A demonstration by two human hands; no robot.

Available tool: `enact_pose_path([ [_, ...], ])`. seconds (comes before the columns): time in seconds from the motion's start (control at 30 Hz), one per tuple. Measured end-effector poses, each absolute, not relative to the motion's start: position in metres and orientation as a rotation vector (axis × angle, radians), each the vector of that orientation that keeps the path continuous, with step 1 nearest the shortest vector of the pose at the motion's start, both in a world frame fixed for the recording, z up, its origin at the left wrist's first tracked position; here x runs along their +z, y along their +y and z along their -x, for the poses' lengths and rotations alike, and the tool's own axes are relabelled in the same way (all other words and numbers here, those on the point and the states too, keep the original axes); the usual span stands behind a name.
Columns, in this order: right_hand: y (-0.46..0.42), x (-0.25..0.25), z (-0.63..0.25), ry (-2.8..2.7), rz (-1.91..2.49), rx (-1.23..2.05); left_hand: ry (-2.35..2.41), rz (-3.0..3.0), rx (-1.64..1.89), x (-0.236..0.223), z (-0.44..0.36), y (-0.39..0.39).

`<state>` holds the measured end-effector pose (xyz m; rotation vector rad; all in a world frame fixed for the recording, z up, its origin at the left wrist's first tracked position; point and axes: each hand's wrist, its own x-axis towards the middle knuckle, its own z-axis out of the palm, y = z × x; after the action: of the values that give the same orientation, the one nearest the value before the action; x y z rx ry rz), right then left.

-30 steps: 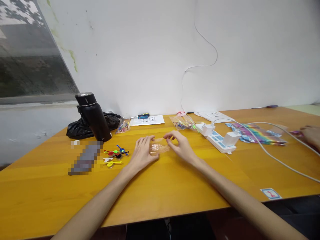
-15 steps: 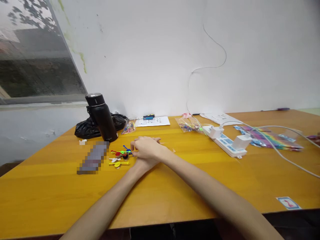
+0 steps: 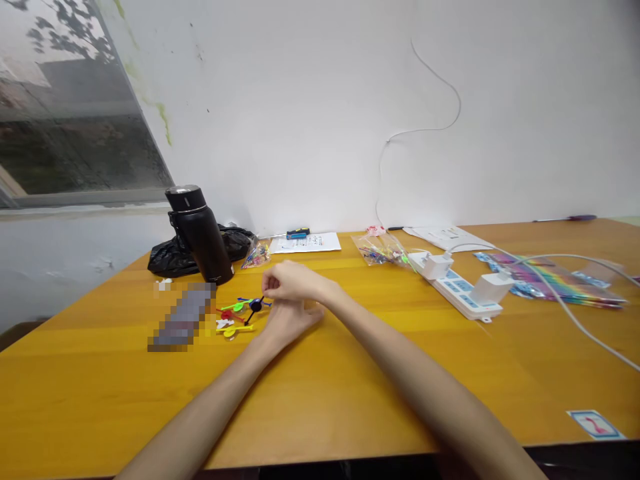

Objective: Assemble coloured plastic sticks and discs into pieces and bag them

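My right hand is crossed over my left and closed, its fingers pinching one end of a black arrow-shaped spinner. The black spinner tilts above several others on the table: a green spinner, a red spinner, a white piece and a yellow spinner. Part of a blue spinner shows behind the black one. My left hand rests on the table beneath my right wrist, its thumb stretched out to the right. The other left fingers are mostly hidden.
A blurred-out flat object lies left of the spinners, with a black bottle and a black plastic bag behind. Small bags of parts lie farther back. A power strip with plugs and white cables is at right.
My right fingers have closed on the black spinner and raised it off the pile. The right hand has lifted slightly, uncovering more of the left hand. The view has shifted slightly.
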<state>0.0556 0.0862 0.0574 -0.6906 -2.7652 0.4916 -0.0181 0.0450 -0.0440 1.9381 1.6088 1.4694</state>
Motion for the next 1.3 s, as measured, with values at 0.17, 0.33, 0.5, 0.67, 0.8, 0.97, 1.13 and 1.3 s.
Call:
enact_pose_path([
  [0.17, 0.103, 0.093, -0.091, -2.473, 0.522, 0.679, 1.584, -2.217, 1.307, -0.031, 0.016, 0.039],
  [0.33, 0.103, 0.135, -0.140, -2.297, 0.545, 0.669, 1.554, -2.085, 1.442, -0.023, 0.013, 0.035],
  [0.5, 0.094, 0.163, -0.185, -2.248, 0.608, 0.600, 1.518, -1.748, 1.559, -0.022, 0.019, 0.039],
  [0.67, 0.090, 0.167, -0.185, -2.242, 0.599, 0.604, 1.471, -1.606, 1.632, -0.019, 0.020, 0.041],
  [0.8, 0.091, 0.156, -0.164, -2.294, 0.562, 0.627, 1.453, -1.640, 1.651, -0.016, 0.016, 0.037],
  [0.97, 0.090, 0.139, -0.145, -2.450, 0.558, 0.596, 1.447, -1.604, 1.706, -0.015, 0.012, 0.035],
  [1.13, 0.079, 0.137, -0.140, -2.580, 0.667, 0.536, 1.450, -1.572, 1.714, -0.012, 0.012, 0.033],
  [1.3, 0.065, 0.142, -0.139, -2.589, 0.718, 0.447, 1.471, -1.616, 1.729, -0.013, 0.012, 0.033],
])
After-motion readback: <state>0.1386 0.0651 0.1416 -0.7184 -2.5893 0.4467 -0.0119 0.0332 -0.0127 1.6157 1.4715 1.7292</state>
